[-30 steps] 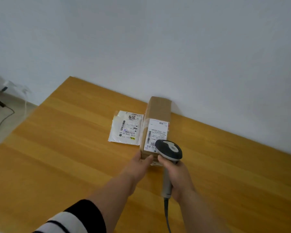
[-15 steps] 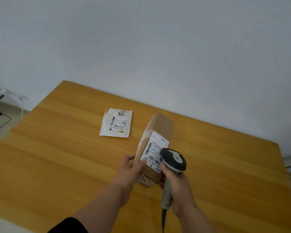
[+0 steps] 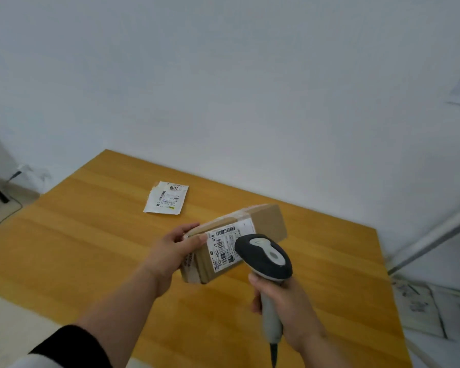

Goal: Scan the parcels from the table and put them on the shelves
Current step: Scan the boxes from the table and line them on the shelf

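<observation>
While left hand grips box, right hand seemingly clasps scanner.

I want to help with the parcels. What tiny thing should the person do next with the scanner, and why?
Probably tip the scanner down a little onto the barcode label. The left hand holds the cardboard box lifted off the table, label facing up, and the right hand holds the scanner right beside it.
</observation>
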{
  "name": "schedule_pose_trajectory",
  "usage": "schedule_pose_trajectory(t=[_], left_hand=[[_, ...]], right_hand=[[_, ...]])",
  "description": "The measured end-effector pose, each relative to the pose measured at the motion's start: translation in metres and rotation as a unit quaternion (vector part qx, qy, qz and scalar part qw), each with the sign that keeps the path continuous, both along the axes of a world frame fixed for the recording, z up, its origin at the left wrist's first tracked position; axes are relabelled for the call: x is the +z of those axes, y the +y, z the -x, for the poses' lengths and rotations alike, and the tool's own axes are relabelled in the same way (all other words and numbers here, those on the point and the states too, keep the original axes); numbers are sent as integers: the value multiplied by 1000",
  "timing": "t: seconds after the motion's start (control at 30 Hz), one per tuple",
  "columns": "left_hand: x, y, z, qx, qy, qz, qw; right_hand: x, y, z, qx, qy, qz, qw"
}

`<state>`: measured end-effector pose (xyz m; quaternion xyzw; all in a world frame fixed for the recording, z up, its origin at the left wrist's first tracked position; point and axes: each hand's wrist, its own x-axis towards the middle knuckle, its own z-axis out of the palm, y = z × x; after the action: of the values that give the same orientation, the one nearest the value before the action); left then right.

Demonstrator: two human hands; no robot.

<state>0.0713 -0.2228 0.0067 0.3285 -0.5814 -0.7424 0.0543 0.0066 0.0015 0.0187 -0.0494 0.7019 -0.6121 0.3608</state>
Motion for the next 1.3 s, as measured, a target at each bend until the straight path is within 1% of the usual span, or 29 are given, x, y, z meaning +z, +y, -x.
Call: schedule_pose_trajectory(t=[0.17, 0.33, 0.6, 1.3], left_hand=[[14, 14, -9, 3, 32, 2, 999], [24, 20, -5, -8, 51, -2, 999], [23, 20, -4, -11, 62, -3, 998], [21, 21, -18, 0, 69, -5, 998]], right_hand=[[23, 15, -16, 55, 32, 18, 998], [34, 23, -22, 32, 31, 38, 998], [31, 25, -28, 0, 32, 57, 998], [27, 27, -40, -3, 31, 63, 998]])
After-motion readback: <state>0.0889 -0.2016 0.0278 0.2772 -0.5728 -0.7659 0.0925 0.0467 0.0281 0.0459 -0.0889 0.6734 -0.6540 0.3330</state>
